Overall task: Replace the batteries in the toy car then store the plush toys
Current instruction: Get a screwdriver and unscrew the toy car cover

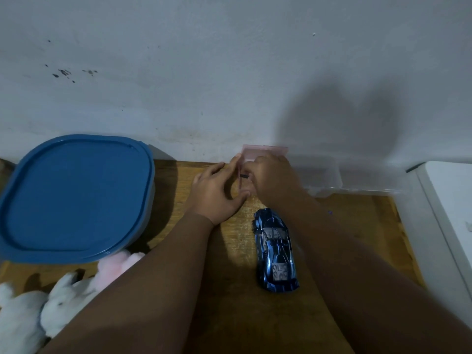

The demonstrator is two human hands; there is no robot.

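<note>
A shiny blue toy car (275, 251) lies on the wooden table (229, 277), nose pointing away from me. Beyond it, against the wall, stands a small pink translucent box (265, 152). My left hand (217, 192) rests against the box's left side, fingers spread around it. My right hand (273, 177) reaches over the box, fingertips pinched on a small dark object (244, 176), possibly a battery. White plush rabbits (51, 307) and a pink plush toy (115, 269) lie at the lower left, partly hidden by my left forearm.
A big container with a blue lid (74, 198) fills the left of the table. A clear plastic box (329, 180) sits by the wall on the right. A white appliance or cabinet (449, 213) borders the table's right edge.
</note>
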